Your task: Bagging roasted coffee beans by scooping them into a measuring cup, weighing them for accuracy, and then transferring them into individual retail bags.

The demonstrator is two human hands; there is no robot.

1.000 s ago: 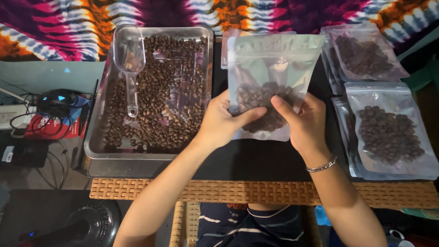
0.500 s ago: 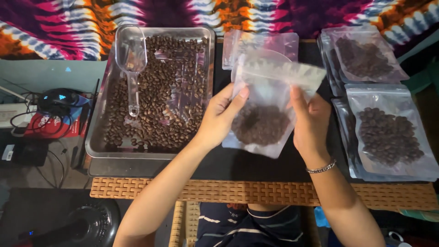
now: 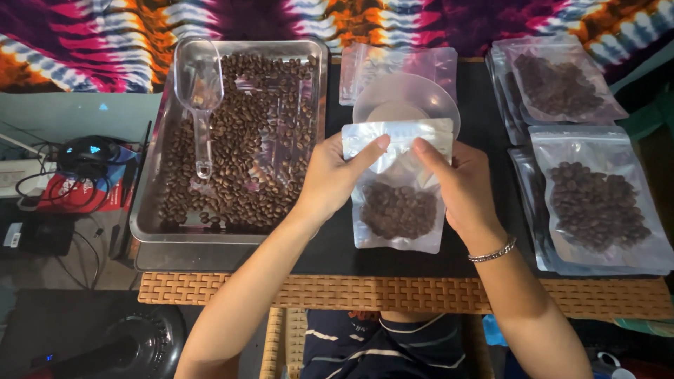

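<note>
The pouch (image 3: 398, 188) of coffee beans now lies flatter and lower than half a second ago, its top edge squared up and level where it was tilted and crumpled. Behind it a clear round dish (image 3: 407, 104) has come into view, earlier covered by the raised pouch. The left hand (image 3: 335, 174) and right hand (image 3: 456, 184) have closed in on the top strip: the fingers (image 3: 372, 149) of each hand pinch the sealing edge, thumbs behind, tips nearly meeting at the middle. The beans sit bunched in the lower half of the pouch.

The pouch rests mid-desk (image 3: 330, 245), near the person. Just left, the steel tray (image 3: 151, 224) of loose beans stands with its right rim close to the left wrist; a clear scoop (image 3: 200, 91) lies in its far left part. To the right, 2 stacks of filled pouches (image 3: 597, 203) lie near the right forearm, with a narrow dark strip of desk between. Empty pouches (image 3: 421, 63) lie beyond the dish. Free room remains only along the near edge, by the woven border (image 3: 393, 295).
</note>
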